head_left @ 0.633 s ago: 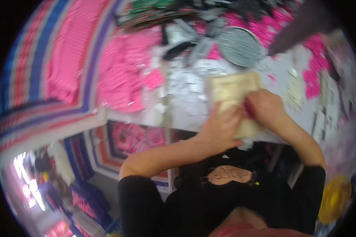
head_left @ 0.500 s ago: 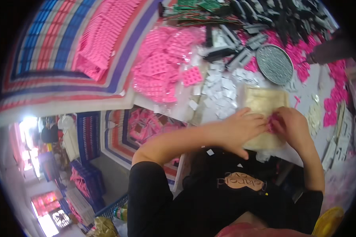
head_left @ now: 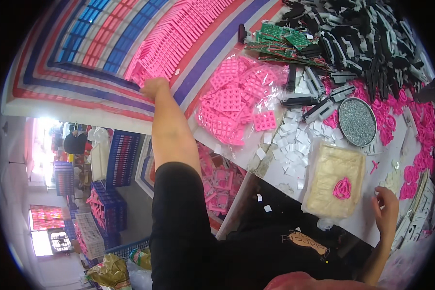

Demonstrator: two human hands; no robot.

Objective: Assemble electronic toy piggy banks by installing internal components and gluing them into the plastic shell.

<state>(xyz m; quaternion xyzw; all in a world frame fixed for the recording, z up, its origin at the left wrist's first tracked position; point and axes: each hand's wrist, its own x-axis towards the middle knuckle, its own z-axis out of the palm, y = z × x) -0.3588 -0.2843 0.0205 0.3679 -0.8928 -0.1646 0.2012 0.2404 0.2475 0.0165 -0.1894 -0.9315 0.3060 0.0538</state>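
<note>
My left hand (head_left: 154, 89) is stretched far out to the upper left, at the near end of a long row of stacked pink plastic parts (head_left: 171, 41). Its fingertips are hidden there, so a grip on a part does not show. On the table's front edge lies a cream pad (head_left: 329, 166) in clear wrapping, with a small looped pink plastic piece (head_left: 342, 189) on top. To the right of the pad rests my right hand (head_left: 385, 207), fingers loosely bent and apart, holding nothing.
A round tin of small grey screws or pellets (head_left: 357, 122) stands behind the pad. White square pieces (head_left: 292, 142), bagged pink keypads (head_left: 229, 99), green circuit boards (head_left: 285, 37) and black-and-grey parts (head_left: 362, 53) cover the table. More looped pink pieces (head_left: 423, 159) lie right.
My left hand has left the cream pad and swung to the stacked pink parts. My right hand has drawn back to the right, leaving the looped pink piece uncovered on the pad. The view has shifted.
</note>
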